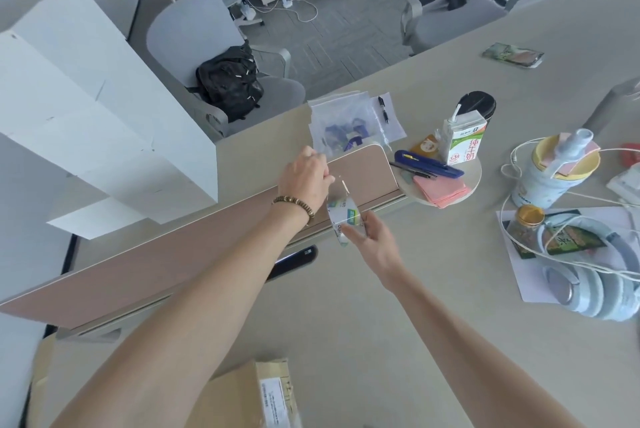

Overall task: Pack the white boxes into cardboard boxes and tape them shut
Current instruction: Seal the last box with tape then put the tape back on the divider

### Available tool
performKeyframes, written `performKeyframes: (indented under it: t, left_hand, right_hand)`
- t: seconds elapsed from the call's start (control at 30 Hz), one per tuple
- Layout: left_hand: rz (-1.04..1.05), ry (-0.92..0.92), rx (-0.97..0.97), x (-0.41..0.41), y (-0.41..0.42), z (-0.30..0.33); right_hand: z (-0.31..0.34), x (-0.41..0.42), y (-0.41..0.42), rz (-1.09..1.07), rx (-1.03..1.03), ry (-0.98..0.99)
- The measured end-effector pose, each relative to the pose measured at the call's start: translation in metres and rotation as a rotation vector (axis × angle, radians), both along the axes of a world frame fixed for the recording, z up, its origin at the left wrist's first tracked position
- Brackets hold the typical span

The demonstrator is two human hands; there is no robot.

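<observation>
Above the desk, my right hand (pixel 375 242) grips a roll of clear packing tape (pixel 345 216) with a green and blue label. Just up and left of the roll, my left hand (pixel 306 178), with a bead bracelet on the wrist, pinches the thin free end of the tape (pixel 341 183). A brown cardboard box (pixel 242 393) with a shipping label lies at the bottom edge, below my arms and partly hidden by my left forearm. Large white boxes (pixel 86 98) are stacked at the left, beyond the divider.
A pink desk divider (pixel 194 254) runs diagonally under my left arm. To the right lie a blue utility knife (pixel 427 164), pink notes (pixel 440 187), a milk carton (pixel 462 143), a tin (pixel 550 171), white headphones (pixel 585 285) and cables. A chair with a black backpack (pixel 230 81) stands behind.
</observation>
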State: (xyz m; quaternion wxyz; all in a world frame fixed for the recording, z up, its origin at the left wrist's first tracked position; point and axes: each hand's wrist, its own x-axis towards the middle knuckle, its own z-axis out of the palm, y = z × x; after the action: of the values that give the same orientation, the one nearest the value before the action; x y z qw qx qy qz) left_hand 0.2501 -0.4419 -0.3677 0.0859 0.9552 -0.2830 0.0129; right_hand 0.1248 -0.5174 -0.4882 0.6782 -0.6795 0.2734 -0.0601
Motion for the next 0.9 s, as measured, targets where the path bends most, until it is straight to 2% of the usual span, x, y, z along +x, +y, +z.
performKeyframes:
  t: [0.13,0.27,0.33,0.47,0.73,0.9]
  left_hand:
    - [-0.003,-0.003,-0.02,0.001,-0.003,-0.005]
    - [0.035,0.047,-0.21,0.008,0.002,-0.004]
    - [-0.009,0.074,-0.18,0.012,0.003,-0.005]
    - [-0.095,0.041,0.026,0.021,0.008,-0.008]
    - [-0.106,0.121,-0.053,0.029,0.01,-0.009]
    - [-0.107,0.096,-0.088,0.031,0.011,-0.014]
  right_hand:
    - [0.0,0.008,-0.004,0.001,0.016,-0.024]
    - [-0.004,0.015,-0.008,0.019,0.014,-0.019]
    - [-0.003,0.016,-0.009,0.039,0.027,-0.018]
    - [-0.008,0.018,-0.011,0.104,0.074,-0.025]
    - [-0.019,0.01,-0.019,0.091,-0.157,0.074]
    - [-0.027,0.014,-0.018,0.086,-0.199,0.186]
